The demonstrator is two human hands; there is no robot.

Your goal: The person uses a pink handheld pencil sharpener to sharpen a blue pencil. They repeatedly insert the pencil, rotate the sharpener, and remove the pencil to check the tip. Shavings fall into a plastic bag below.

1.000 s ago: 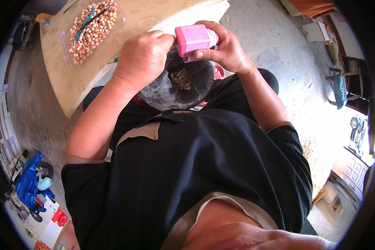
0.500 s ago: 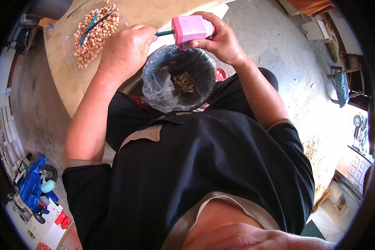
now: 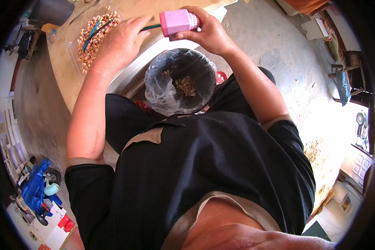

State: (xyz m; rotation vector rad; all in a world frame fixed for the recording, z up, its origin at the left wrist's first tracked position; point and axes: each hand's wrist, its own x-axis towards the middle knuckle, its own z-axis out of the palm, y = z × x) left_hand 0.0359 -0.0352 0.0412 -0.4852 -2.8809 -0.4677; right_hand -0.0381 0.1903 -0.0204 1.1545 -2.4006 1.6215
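My right hand (image 3: 210,35) grips a pink box-shaped sharpener (image 3: 177,21) above the table edge. A green pencil (image 3: 151,27) sticks out of the sharpener's left side. My left hand (image 3: 118,41) holds the pencil's other end with its fingers stretched along it. Just below both hands a round bin (image 3: 162,98) lined with a clear plastic bag stands between my knees. A small heap of pale shavings (image 3: 185,85) lies at the bottom of the bin.
A wooden table (image 3: 64,71) curves across the top left. On it a clear tray holds a pile of beige pieces (image 3: 89,41) with blue and green pencils lying across them. Bare concrete floor (image 3: 279,50) spreads to the right. A blue toy vehicle (image 3: 35,189) stands at the lower left.
Both hands have risen away from the bin toward the table with the sharpener and pencil. The bin's opening, covered by my left hand a second ago, now shows fully.
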